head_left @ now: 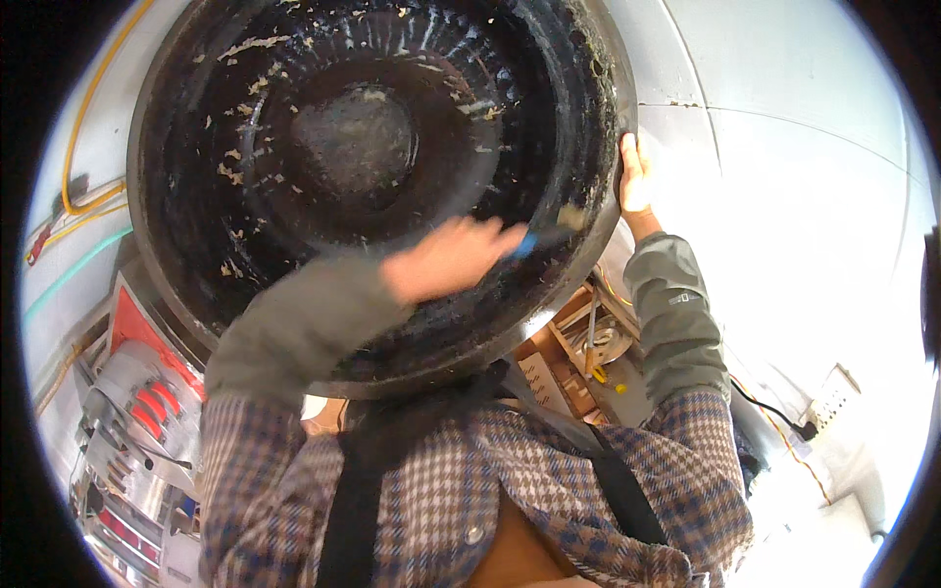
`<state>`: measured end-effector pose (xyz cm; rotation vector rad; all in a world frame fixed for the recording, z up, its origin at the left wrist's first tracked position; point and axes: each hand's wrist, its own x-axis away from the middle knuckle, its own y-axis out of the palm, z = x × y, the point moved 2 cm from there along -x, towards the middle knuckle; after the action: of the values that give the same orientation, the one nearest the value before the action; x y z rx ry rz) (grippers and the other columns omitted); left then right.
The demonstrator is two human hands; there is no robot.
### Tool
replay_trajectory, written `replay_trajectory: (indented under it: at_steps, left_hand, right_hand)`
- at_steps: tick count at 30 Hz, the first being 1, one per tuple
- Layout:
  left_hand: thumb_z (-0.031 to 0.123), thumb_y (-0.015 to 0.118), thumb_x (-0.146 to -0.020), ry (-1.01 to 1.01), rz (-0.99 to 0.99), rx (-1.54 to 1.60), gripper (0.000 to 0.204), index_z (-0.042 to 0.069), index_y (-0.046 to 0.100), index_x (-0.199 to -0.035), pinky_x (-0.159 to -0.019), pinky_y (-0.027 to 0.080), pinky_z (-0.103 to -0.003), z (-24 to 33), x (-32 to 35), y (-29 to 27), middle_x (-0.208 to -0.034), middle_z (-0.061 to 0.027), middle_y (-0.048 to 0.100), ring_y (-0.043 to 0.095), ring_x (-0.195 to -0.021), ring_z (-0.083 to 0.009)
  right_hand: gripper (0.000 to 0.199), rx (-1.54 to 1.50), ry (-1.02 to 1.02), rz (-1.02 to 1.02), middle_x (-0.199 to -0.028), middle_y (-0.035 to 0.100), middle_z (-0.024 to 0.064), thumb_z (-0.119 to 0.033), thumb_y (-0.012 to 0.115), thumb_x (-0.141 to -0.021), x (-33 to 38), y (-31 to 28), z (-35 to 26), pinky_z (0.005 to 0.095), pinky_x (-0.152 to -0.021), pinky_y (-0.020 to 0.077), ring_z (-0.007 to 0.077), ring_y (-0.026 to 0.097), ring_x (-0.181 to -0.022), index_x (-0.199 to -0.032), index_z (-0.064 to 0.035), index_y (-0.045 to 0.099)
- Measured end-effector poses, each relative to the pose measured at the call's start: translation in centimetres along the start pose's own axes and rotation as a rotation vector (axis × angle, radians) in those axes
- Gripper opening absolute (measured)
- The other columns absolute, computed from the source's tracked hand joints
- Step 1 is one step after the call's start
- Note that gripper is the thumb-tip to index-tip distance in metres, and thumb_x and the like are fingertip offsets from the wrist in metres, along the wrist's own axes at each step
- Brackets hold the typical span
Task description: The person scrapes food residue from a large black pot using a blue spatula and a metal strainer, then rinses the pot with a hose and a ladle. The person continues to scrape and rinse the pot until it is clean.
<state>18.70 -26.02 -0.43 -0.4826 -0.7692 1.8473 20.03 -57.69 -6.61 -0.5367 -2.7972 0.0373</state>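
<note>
A large, round black pan [353,225] fills the upper left of the head view, its inner wall streaked and dotted with pale flakes. My left hand [456,257] reaches over the near rim into the pan, closed around a blue-handled scraper [524,245]. Motion blurs both the hand and the scraper. The scraper's dark end points at the right inner wall, beside a tan clump [571,216]. At the outer right edge of the pan, my right hand [635,181] holds the rim with its fingers along the side; part of its grip is hidden.
A pale wall [784,176] lies to the right, with a white power strip [833,404] and a black plug. Below the pan's right side sits a wooden box [559,367] with tools. A red and silver machine [147,392] stands at lower left, below a yellow hose [80,118].
</note>
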Motion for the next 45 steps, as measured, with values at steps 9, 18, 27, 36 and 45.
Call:
replay_trajectory:
  at_steps: [9, 18, 27, 36, 45]
  left_hand:
    - [0.005, 0.056, -0.083, -0.073, 0.161, -0.088, 0.050, 0.005, 0.051, -0.133, -0.061, 0.054, -0.046, 0.1, -1.9, 1.1, -0.086, -0.0200, 0.061, 0.063, -0.060, -0.0371]
    - [0.007, 0.061, -0.083, -0.043, 0.068, 0.047, 0.064, 0.013, 0.041, -0.143, -0.064, 0.053, -0.045, -3.2, 3.7, 6.0, -0.098, -0.0191, 0.061, 0.064, -0.068, -0.0364]
    - [0.009, 0.057, -0.089, -0.102, 0.316, 0.049, 0.048, 0.007, 0.046, -0.136, -0.058, 0.052, -0.044, -9.7, -3.7, 5.7, -0.091, -0.0203, 0.063, 0.061, -0.067, -0.0356]
    - [0.005, 0.050, -0.090, 0.032, 0.256, -0.118, 0.044, 0.010, 0.053, -0.134, -0.061, 0.055, -0.044, -3.5, 0.1, 3.6, -0.091, -0.0214, 0.064, 0.065, -0.063, -0.0331]
    - [0.003, 0.045, -0.090, -0.003, 0.200, -0.044, 0.042, 0.007, 0.053, -0.131, -0.063, 0.054, -0.047, -4.2, 1.2, 4.5, -0.090, -0.0238, 0.063, 0.066, -0.068, -0.0361]
  right_hand:
    - [0.035, 0.001, -0.127, -0.020, -0.122, 0.058, 0.0063, -0.020, 0.045, -0.104, 0.2, 0.0, 0.3, 0.0273, -0.101, 0.0378, 0.0152, 0.051, -0.113, -0.130, 0.0027, 0.048]
    - [0.044, 0.174, -0.095, 0.041, -0.123, 0.058, 0.0078, -0.027, 0.046, -0.104, 0.5, 0.5, -1.1, 0.0269, -0.101, 0.0374, 0.0154, 0.051, -0.113, -0.133, 0.0071, 0.046]
    - [0.039, 0.241, -0.107, -0.001, -0.114, 0.059, 0.0062, -0.028, 0.044, -0.105, 0.5, 0.4, -1.3, 0.0262, -0.094, 0.0404, 0.0138, 0.052, -0.104, -0.125, 0.0043, 0.051]
    - [0.041, 0.249, -0.148, 0.056, -0.112, 0.059, 0.0071, -0.031, 0.044, -0.104, 0.6, 0.4, -0.8, 0.0261, -0.094, 0.0403, 0.0144, 0.052, -0.103, -0.124, 0.0045, 0.051]
    - [0.043, 0.313, -0.174, 0.026, -0.114, 0.058, 0.0086, -0.028, 0.043, -0.105, 0.5, 0.1, -0.3, 0.0265, -0.094, 0.0404, 0.0144, 0.051, -0.104, -0.128, 0.0085, 0.046]
